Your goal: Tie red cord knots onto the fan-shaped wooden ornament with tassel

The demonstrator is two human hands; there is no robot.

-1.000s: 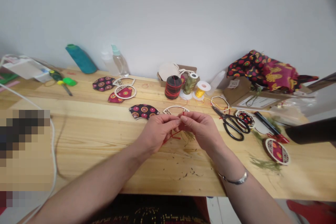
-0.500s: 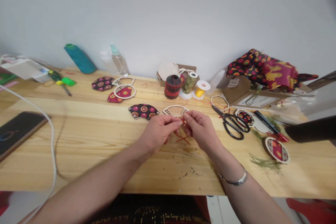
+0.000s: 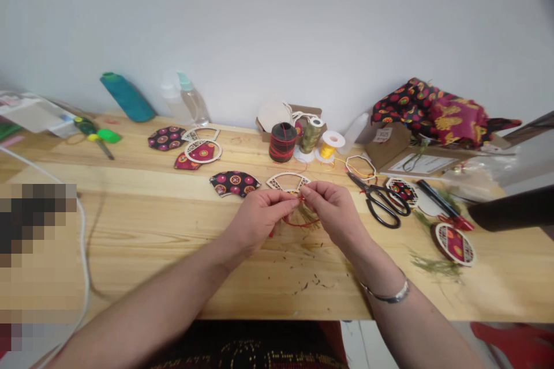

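Two hands are held close together at the centre: a red cord (image 3: 303,225) is pinched there, between thumb and forefinger of the left hand (image 3: 257,211), and by the closed fingertips of the right hand (image 3: 332,211) too! A loop of it is hung between them, just on the near side of a fan-shaped frame (image 3: 275,183). To the left, a patterned fan piece (image 3: 236,183) is seen; to the right, open black scissors (image 3: 371,189); farther off, a red-and-black spool (image 3: 283,143) is spotted.

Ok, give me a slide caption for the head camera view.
Left hand and right hand pinch red cord over a wooden table, black-handled scissors lying nearby.
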